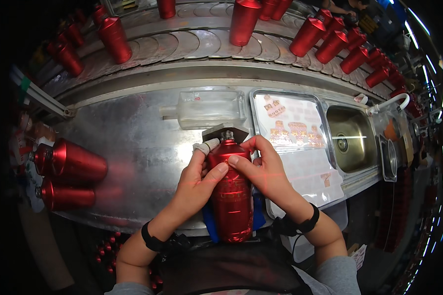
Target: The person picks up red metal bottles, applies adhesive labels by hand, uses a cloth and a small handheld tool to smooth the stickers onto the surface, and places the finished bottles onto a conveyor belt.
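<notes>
A shiny red bottle [231, 211] lies in front of me, its clear threaded neck pointing away. My left hand [197, 177] is closed around its left shoulder, the thumb pressed on the front; a whitish wrap covers one fingertip. From the other side my right hand [263, 167] grips the bottle, thumb on its upper face and fingers curled at the right shoulder. Beneath the bottle shows a blue cloth or pad [210, 223], and a dark angular plate [211, 132] sits behind the neck. Faint gold marking shows on the bottle's front.
Several red bottles [79, 162] lie at the left table edge. A clear bottle-shaped container [211, 109] lies beyond my hands. At right are a tray [255, 118] with sticker sheets [293, 125] and a sink [349, 120] with a white faucet [403, 102]. A plated conveyor [182, 44] carries red bottles.
</notes>
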`<state>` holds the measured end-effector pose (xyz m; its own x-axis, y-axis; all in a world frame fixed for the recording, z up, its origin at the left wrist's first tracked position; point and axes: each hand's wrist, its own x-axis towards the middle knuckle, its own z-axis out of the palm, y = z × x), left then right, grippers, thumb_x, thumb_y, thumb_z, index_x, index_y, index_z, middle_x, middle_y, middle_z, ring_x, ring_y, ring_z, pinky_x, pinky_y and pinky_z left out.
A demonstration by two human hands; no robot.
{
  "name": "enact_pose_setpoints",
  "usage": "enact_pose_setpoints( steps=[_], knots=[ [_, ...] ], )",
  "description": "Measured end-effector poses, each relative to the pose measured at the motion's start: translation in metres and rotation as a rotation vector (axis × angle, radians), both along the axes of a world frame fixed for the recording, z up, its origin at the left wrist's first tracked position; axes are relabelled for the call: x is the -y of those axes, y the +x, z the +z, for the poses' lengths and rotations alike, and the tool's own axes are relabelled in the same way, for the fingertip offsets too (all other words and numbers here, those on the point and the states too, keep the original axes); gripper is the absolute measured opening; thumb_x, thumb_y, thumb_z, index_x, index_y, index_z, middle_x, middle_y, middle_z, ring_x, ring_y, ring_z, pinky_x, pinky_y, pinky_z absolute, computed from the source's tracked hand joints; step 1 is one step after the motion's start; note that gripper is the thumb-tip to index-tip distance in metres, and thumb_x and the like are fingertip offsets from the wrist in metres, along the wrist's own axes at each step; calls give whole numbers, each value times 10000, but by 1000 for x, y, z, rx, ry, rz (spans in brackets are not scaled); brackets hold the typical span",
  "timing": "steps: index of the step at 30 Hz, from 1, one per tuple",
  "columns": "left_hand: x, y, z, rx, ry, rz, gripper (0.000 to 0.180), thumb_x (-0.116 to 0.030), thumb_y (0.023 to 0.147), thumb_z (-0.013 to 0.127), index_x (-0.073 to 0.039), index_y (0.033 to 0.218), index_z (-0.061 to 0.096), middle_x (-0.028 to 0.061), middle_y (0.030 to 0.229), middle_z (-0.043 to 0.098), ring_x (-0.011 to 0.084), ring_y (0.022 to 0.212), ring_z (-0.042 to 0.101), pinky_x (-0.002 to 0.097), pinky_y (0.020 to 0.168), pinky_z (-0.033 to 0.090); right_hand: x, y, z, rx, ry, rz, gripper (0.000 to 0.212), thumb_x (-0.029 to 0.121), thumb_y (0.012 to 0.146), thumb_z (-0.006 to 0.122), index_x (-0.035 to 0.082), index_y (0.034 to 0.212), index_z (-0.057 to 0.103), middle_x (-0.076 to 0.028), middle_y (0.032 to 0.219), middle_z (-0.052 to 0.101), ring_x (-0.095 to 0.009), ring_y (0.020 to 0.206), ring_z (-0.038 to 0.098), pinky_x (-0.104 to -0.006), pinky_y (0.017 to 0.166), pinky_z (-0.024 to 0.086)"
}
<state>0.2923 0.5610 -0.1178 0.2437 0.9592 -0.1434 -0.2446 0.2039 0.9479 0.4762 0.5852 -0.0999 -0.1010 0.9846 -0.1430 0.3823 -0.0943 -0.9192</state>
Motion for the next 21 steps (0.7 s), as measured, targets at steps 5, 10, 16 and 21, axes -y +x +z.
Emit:
enact_pose_setpoints(
  steps=[5, 10, 16, 21],
  knots=[
    [2, -1, 2, 28, 1, -9, 489, -181, 1000, 563, -23, 1427, 385, 127, 1273, 566, 148, 1134, 562, 300, 972, 465, 0, 1, -12, -80, 9, -23, 393, 357, 842, 754, 25, 982, 595, -82, 940, 554, -139, 722, 505, -286, 637, 444],
    [-4, 6, 11, 18, 23, -1, 459, -204, 1000, 571, -19, 1394, 426, 119, 1244, 586, 142, 1113, 573, 297, 959, 472, -2, 16, -17, -222, 100, 59, 289, 239, 921, 680, 4, 1066, 597, -61, 998, 527, -105, 794, 549, -234, 667, 489],
    [-8, 9, 13, -39, 24, 55, 422, -192, 976, 616, -7, 1333, 491, 119, 1191, 620, 147, 1052, 609, 291, 906, 509, 6, 15, -3, -185, -50, 68, 487, 296, 826, 776, 47, 1187, 563, -86, 1116, 502, -131, 901, 536, -257, 650, 462],
    [-10, 11, 20, -86, 41, 61, 402, -182, 971, 619, -9, 1318, 510, 114, 1169, 631, 135, 1030, 615, 278, 875, 519, 5, 12, 8, -71, 28, 50, 520, 345, 786, 806, 53, 1147, 574, -92, 1077, 521, -155, 922, 534, -267, 669, 456]
  ],
)
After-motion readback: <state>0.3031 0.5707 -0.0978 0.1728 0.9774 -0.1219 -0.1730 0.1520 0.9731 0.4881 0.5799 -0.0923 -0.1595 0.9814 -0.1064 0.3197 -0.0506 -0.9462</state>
